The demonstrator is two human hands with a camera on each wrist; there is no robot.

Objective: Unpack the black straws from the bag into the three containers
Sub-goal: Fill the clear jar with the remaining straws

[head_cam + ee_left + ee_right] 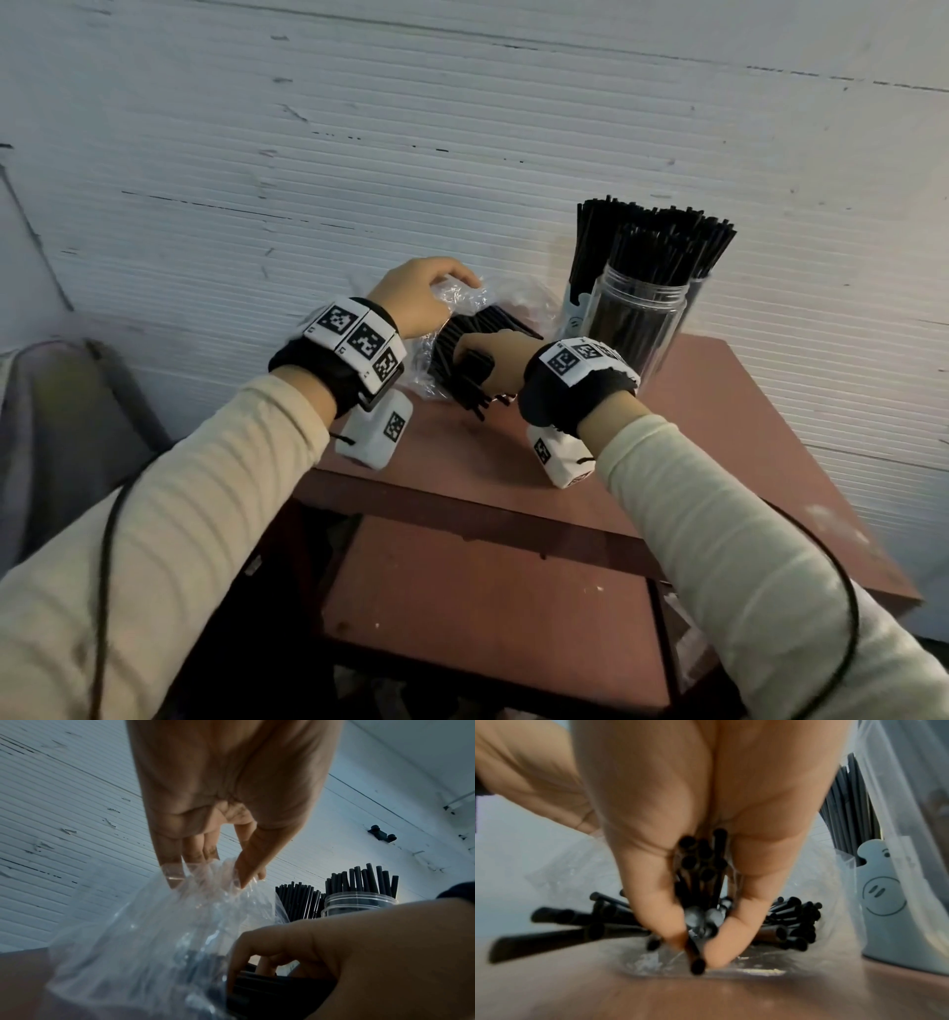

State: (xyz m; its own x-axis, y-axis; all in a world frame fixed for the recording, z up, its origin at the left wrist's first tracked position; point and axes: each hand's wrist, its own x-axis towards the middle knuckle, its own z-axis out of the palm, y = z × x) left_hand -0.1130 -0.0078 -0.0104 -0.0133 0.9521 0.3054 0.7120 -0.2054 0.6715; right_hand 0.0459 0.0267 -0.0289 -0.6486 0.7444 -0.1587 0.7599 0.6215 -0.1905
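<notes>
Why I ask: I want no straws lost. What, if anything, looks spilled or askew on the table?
A few black straws poke out of the clear bag onto the table under the right hand, splayed rather than bundled. The left hand pinches the bag's top. The straws in the clear container stand upright.

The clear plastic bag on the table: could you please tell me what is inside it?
Loose black straws lie inside the bag; the right hand grips a bunch. How many remain is hidden by hand and crumpled plastic.
</notes>
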